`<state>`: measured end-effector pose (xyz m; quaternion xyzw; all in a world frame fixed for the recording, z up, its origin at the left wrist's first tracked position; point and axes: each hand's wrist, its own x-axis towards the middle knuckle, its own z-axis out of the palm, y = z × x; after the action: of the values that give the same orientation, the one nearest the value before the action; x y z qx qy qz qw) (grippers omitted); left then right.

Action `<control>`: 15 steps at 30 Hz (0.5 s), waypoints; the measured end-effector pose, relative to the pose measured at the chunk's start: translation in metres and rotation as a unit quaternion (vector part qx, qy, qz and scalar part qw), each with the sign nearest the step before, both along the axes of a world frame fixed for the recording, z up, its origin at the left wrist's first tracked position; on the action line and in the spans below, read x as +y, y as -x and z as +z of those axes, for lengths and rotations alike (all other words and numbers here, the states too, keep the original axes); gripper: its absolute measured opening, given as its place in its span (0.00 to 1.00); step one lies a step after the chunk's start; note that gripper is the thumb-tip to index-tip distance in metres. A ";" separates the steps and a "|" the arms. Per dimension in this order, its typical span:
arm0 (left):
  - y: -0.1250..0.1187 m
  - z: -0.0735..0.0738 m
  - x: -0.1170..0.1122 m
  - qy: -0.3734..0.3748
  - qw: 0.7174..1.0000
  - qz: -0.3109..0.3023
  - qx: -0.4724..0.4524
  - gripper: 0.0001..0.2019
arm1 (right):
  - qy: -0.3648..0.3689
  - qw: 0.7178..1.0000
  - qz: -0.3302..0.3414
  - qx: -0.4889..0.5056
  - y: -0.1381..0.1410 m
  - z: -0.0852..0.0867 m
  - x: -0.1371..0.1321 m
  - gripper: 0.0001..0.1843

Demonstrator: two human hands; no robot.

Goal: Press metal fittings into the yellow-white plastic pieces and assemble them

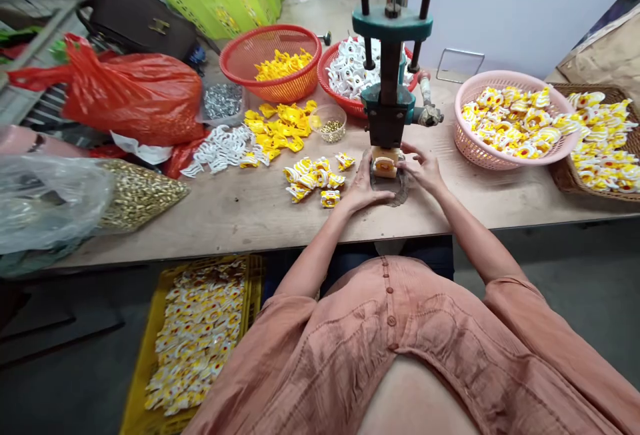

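A bench press with a dark ram and green plates stands at the table's front. Under its ram sits a small plastic part, pale yellow and white, on a grey base. My left hand rests at the left of the base, thumb stretched out toward the right and fingers spread upward beside the part. From the other side my right hand reaches in, its fingertips closed on the part's right edge. Several assembled yellow-and-white pieces lie left of my left hand.
Behind are red baskets of yellow parts and white parts. A small tub holds brass-coloured bits. On the right stand a pink basket and a wicker tray. A yellow crate sits below the table.
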<state>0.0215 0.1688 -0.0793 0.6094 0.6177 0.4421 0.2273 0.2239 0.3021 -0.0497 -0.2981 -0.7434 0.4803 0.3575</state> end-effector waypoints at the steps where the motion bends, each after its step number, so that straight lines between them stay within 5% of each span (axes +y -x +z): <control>1: 0.000 -0.004 -0.001 0.020 1.000 -0.011 -0.001 0.69 | 0.058 0.997 0.058 -0.009 -0.006 0.009 0.008 0.37; 4: -0.001 -0.014 0.002 0.045 0.999 -0.023 0.002 0.76 | 0.172 0.974 0.144 -0.028 -0.020 0.035 0.032 0.36; 8: -0.005 -0.023 0.008 0.021 1.000 -0.010 -0.001 0.79 | 0.229 0.972 0.035 0.041 -0.008 0.074 0.061 0.31; 12: -0.014 -0.026 0.008 -0.005 1.000 0.018 -0.003 0.79 | 0.203 0.975 0.019 0.086 0.024 0.147 0.072 0.33; 15: -0.021 -0.027 0.007 -0.031 0.999 0.028 -0.015 0.79 | 0.106 0.984 -0.032 0.142 0.024 0.187 0.051 0.29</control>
<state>0.0428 0.1762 -0.1067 0.5923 0.6170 0.4760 0.2049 0.1996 0.3528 0.1371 -0.2864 -0.6201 0.5823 0.4408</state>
